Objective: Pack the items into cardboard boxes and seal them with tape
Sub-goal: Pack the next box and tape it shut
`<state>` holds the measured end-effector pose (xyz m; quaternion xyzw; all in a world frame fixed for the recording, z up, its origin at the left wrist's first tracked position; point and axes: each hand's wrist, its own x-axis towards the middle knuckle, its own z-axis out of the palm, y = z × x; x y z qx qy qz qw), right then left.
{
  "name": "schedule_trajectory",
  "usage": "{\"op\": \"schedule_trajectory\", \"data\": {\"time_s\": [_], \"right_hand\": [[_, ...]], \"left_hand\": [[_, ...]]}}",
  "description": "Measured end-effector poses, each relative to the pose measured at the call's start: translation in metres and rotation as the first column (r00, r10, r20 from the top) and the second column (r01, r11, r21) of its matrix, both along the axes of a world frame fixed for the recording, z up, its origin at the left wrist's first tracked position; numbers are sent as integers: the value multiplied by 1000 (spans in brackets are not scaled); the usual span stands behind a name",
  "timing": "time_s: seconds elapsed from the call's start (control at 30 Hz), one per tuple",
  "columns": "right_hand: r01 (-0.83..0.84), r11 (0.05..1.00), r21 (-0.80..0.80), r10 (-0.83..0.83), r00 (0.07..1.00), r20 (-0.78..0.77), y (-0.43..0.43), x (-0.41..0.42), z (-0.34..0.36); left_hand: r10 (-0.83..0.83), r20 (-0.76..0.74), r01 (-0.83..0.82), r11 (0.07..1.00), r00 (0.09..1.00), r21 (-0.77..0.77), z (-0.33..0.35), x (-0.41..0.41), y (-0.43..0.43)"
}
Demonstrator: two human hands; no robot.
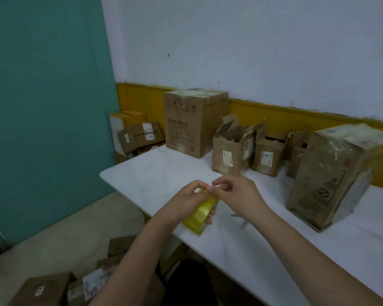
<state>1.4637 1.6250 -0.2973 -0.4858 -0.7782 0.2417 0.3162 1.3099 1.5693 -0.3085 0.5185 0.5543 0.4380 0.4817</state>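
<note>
My left hand (187,200) grips a yellowish roll of packing tape (199,214) above the near-left part of the white table (155,173). My right hand (234,193) is at the top of the roll, with thumb and fingers pinched together at the tape's edge. A tall taped cardboard box (332,175) lies tilted on the table to the right. Two small boxes with open flaps, one nearer (232,149) and one further right (271,154), stand behind my hands.
A large sealed carton (190,122) stands at the table's back, with more boxes (139,134) stacked left of it by the green wall. Scissors (241,219) lie on the table right of the roll. Several parcels (44,290) sit on the floor at lower left.
</note>
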Motion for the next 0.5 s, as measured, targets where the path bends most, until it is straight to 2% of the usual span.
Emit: {"op": "schedule_trajectory", "data": {"time_s": [0.1, 0.2, 0.33, 0.5], "right_hand": [[15, 984, 179, -25, 998, 54, -12, -17, -4], [9, 975, 223, -38, 991, 128, -24, -29, -15], [-1, 991, 136, -2, 1000, 18, -32, -36, -22], [-24, 999, -26, 23, 1000, -14, -28, -44, -44]], "left_hand": [[25, 12, -25, 1000, 1000, -18, 0, -5, -15], [62, -15, -63, 994, 998, -95, -6, -13, -29], [33, -328, -80, 988, 944, -132, -19, -32, -41], [37, -413, -123, 975, 910, -184, -54, -41, -52]]}}
